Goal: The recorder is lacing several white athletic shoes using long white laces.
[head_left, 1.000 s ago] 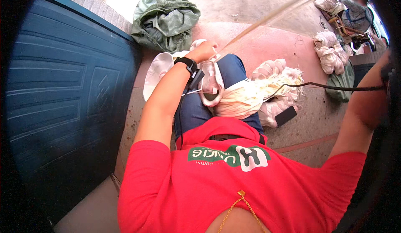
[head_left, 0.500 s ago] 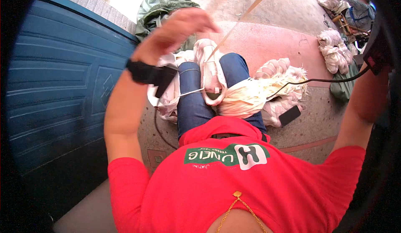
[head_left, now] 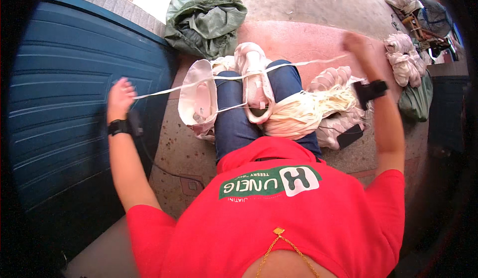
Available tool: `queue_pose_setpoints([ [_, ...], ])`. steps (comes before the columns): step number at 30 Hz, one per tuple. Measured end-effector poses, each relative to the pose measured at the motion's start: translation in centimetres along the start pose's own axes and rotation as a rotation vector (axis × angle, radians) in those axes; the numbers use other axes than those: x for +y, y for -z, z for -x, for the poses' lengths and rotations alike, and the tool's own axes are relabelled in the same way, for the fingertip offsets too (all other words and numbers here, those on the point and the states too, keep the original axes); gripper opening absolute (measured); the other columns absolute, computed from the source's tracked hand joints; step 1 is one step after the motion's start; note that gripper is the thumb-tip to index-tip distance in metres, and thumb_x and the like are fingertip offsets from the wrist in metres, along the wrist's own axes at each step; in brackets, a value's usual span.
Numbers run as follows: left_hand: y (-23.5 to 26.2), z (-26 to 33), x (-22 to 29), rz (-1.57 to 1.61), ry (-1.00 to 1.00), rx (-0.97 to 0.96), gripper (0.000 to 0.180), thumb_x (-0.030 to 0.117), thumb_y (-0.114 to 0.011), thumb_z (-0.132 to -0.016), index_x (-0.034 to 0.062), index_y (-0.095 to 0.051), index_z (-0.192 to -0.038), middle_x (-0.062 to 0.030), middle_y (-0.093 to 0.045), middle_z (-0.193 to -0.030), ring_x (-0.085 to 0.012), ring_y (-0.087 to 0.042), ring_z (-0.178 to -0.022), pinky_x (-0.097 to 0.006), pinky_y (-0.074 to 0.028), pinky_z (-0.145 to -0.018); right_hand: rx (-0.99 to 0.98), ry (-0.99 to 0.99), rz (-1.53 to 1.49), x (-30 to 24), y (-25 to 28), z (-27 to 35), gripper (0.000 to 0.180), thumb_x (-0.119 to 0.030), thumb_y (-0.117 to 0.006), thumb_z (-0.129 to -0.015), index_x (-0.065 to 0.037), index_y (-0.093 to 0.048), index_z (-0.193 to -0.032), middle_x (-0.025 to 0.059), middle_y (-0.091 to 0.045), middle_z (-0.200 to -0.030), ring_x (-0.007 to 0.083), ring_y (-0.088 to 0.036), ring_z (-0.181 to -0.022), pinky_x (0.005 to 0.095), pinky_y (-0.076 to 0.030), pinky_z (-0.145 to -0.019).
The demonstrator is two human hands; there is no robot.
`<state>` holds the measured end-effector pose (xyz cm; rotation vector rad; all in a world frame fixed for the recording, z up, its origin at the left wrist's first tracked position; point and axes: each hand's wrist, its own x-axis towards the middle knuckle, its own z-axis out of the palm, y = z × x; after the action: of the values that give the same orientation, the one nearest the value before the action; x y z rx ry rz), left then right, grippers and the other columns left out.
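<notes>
A cream shoelace (head_left: 199, 83) stretches between my two hands, crossing over my lap. At the far left, beside the blue door, my left hand (head_left: 121, 96) is closed on one end of it. My right hand (head_left: 356, 46), blurred by motion, is raised at the upper right, closed where the other stretch of lace reaches it. Beneath the lace a pale pink shoe (head_left: 256, 96) rests between my thighs, toe pointing away. Across my right thigh lies a thick bundle of cream laces (head_left: 294, 114). A pale shoe piece (head_left: 191, 106) stands at my left leg.
The blue panelled door (head_left: 59, 94) flanks my left side. A green sack (head_left: 204, 21) sits ahead. More pale shoes (head_left: 331, 79) and a black phone-like slab (head_left: 350, 137) lie right of my legs. Farther right are bundled pale shoes (head_left: 403, 61) and another green sack (head_left: 417, 99).
My left hand has swung down and outward to the left. My right hand has come into view at the upper right. The lace, slanting upward before, now spans from side to side.
</notes>
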<state>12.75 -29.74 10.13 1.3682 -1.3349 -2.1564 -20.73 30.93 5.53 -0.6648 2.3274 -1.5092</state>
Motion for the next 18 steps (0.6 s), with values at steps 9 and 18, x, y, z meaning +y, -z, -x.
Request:
queue_pose_setpoints([
  [9,-19.0,6.8,-13.7,-0.599,0.048,-0.600,0.017,0.019,-0.051,-0.083,0.0051,-0.057,-0.090,0.0010,-0.052,-0.063,-0.0061,-0.046,-0.047,-0.018,-0.034,-0.041,-0.246,0.236,0.508,-3.0,-21.1,3.2,0.019,-0.016,-0.047,-0.075,-0.002,-0.060,-0.072,0.0161,-0.057,-0.074,0.0320,-0.055,-0.074,0.0409,-0.044,-0.065],
  [18,-20.4,5.6,-19.9,-1.271,-0.933,-0.384,0.014,0.015,-0.054,-0.075,0.0045,-0.060,-0.069,-0.0134,-0.060,-0.074,-0.0347,-0.052,-0.062,-0.040,-0.044,-0.061,-0.244,0.562,0.942,-4.3,-22.8,3.3,0.007,-0.011,-0.052,-0.068,-0.009,-0.058,-0.065,0.0060,-0.058,-0.067,0.0220,-0.054,-0.075,0.0385,-0.040,-0.069],
])
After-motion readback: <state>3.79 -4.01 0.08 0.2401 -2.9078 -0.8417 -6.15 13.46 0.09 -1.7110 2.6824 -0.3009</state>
